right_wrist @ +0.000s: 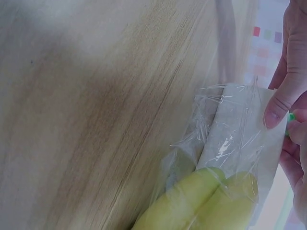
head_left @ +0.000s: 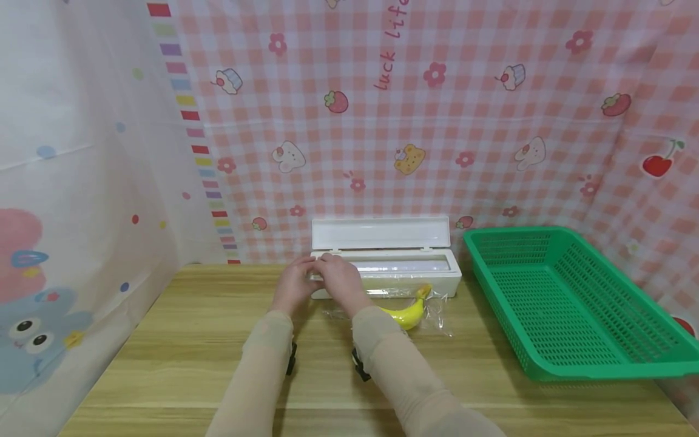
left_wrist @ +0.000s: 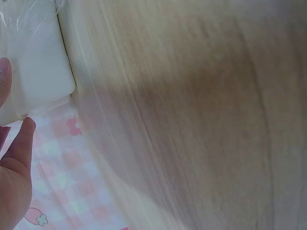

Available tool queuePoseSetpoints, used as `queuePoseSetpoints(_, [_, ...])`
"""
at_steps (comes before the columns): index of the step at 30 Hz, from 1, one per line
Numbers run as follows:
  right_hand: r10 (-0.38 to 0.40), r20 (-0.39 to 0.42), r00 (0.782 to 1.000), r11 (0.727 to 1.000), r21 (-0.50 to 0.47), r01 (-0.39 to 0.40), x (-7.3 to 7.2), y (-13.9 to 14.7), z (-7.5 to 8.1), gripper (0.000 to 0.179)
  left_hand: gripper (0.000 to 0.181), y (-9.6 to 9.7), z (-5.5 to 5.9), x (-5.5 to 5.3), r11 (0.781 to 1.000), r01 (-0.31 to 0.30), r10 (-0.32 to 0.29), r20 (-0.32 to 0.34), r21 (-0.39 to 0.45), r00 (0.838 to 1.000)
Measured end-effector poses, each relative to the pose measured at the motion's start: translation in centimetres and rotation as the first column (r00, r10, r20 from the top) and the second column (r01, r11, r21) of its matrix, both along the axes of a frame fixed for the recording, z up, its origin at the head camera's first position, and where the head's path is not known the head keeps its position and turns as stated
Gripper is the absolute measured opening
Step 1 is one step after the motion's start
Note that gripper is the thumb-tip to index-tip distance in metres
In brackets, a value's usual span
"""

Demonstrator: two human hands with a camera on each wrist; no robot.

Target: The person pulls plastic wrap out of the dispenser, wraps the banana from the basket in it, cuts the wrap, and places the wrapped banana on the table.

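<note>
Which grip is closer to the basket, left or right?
Right. The right grip is toward the left end of the box, left of the basket. The left grip is also there, but farther left, so farther from the basket.

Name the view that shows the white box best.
Head view: most of the white box shows, with its lid raised. Left wrist catches only one end; right wrist, only a section, partly behind clear film.
</note>
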State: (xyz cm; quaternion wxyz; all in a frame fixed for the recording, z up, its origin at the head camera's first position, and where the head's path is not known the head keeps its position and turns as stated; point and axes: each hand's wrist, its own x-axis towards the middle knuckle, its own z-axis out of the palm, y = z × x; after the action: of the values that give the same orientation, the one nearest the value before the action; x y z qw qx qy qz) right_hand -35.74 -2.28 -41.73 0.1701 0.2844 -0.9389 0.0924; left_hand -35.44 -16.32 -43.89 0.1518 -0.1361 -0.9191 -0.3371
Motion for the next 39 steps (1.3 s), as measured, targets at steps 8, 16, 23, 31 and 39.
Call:
queuePoseSetpoints(8, [-0.004,0.014,1.000,1.000,-0.002,0.004,0.0,0.3,0.0,0.049,0.039,0.1,-0.1,0.0,1.000,0.009,-0.009,-0.010,0.011,1.000])
queuePoseSetpoints(16, [0.007,0.015,1.000,1.000,0.010,-0.007,0.0,0.4,0.2,0.045,0.040,0.1,-0.2,0.1,1.000,0.011,-0.011,-0.024,0.006,1.000])
queuePoseSetpoints(23, [0.012,0.020,1.000,1.000,0.004,-0.012,0.0,0.6,0.2,0.040,0.043,0.1,-0.2,0.1,1.000,0.007,-0.007,-0.016,0.004,1.000])
queuePoseSetpoints(31, [-0.011,0.056,0.998,1.000,-0.004,0.011,-0.3,1.1,0.4,0.022,0.052,-0.2,-0.2,-0.1,1.000,0.005,-0.005,0.016,0.031,1.000])
queuePoseSetpoints(39, [0.001,0.042,0.999,1.000,0.003,-0.001,-0.2,1.6,0.3,0.019,0.056,-0.2,-0.4,-0.1,1.000,-0.002,0.001,0.020,0.032,1.000])
